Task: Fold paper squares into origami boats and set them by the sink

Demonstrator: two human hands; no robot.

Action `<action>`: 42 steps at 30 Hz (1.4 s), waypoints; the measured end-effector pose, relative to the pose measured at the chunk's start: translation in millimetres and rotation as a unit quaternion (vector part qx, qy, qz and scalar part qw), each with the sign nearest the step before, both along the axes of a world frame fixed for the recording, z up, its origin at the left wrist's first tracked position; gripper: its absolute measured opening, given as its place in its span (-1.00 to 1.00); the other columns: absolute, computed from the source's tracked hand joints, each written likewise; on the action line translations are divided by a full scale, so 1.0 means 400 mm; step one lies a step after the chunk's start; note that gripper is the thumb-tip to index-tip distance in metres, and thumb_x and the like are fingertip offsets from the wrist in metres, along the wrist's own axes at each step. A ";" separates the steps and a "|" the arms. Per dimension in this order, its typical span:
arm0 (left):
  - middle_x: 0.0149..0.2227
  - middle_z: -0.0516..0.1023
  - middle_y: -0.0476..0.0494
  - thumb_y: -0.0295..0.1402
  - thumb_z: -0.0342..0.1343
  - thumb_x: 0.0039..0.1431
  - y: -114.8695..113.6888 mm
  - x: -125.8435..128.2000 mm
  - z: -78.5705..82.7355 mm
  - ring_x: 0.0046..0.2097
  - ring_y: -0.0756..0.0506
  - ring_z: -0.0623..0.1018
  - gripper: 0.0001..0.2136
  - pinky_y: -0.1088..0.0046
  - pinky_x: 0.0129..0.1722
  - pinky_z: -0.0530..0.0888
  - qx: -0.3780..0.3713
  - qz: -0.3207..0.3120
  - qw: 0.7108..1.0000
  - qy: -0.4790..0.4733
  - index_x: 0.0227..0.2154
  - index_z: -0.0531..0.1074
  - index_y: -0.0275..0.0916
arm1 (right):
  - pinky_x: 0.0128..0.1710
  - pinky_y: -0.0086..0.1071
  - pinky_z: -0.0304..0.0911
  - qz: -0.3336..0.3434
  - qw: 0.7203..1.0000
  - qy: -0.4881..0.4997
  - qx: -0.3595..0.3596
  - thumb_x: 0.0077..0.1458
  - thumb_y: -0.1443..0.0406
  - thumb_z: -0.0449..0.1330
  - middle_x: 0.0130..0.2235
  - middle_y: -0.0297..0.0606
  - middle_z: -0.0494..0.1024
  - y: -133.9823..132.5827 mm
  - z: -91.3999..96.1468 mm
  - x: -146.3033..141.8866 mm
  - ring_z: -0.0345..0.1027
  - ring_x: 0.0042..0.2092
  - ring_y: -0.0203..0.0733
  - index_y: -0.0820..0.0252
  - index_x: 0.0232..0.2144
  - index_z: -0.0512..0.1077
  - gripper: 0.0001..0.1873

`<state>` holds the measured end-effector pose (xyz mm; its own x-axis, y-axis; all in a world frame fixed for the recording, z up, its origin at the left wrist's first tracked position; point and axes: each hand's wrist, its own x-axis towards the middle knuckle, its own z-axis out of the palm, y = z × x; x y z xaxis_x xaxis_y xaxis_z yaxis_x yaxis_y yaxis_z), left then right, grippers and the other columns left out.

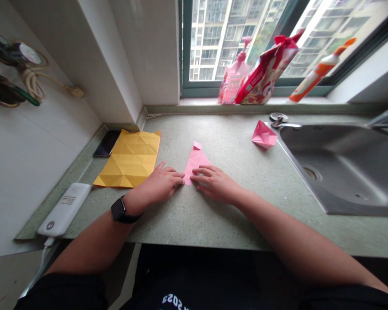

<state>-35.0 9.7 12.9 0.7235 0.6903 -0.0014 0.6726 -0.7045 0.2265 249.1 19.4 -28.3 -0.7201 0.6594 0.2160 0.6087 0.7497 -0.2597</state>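
A piece of pink origami paper (195, 160), folded to a rough triangle with a small flap at its far tip, lies flat on the counter. My left hand (161, 183) rests at its left edge, fingertips touching the near left corner and thumb raised apart. Across the right side of the paper lies my right hand (215, 183), its fingers stretched out and covering the near right part. Neither hand grips the paper. A folded pink paper shape (264, 135) stands to the right, near the sink. Creased yellow paper sheets (131, 157) lie left of my left hand.
A dark phone (105, 144) lies partly under the yellow paper. A white power bank (65, 209) with a cable sits at the left edge. The steel sink (352, 172) is set in on the right. A pink pump bottle (234, 82) and red bag (267, 73) stand on the windowsill.
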 end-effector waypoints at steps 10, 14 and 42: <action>0.25 0.66 -0.05 -0.57 0.20 0.31 0.016 -0.011 0.002 0.24 -0.26 0.59 -0.69 -0.24 0.46 0.14 -0.039 -0.005 0.999 -0.020 -0.06 0.69 -0.04 | 0.42 0.32 0.19 -0.021 0.999 -0.027 -0.003 0.31 0.01 0.42 0.35 -0.05 0.49 -0.033 -0.001 -0.027 0.28 0.41 0.31 -0.17 0.27 0.59 -0.48; 0.25 0.67 -0.05 -0.56 0.20 0.33 0.016 -0.012 -0.001 0.23 -0.26 0.59 -0.70 -0.22 0.45 0.17 -0.029 -0.003 0.999 -0.020 -0.06 0.70 -0.04 | 0.42 0.34 0.19 -0.031 0.999 -0.031 -0.004 0.32 0.05 0.42 0.36 -0.03 0.48 -0.039 0.003 -0.034 0.27 0.42 0.33 -0.16 0.28 0.59 -0.48; 0.03 0.70 -0.17 -0.40 0.17 0.48 0.020 0.020 -0.014 0.03 -0.19 0.62 -0.84 0.23 0.08 0.52 0.080 0.004 0.990 -0.116 -0.07 0.67 -0.15 | 0.23 0.08 0.47 -0.070 0.997 0.017 0.012 0.39 0.27 0.32 0.17 -0.13 0.66 0.010 0.009 0.011 0.53 0.18 0.08 -0.16 0.11 0.70 -0.68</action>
<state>-27.1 17.7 7.4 0.6866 0.6736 0.2737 0.6208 -0.7390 0.2616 253.6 23.3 -24.7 -0.6133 0.7474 0.2555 0.6991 0.6642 -0.2649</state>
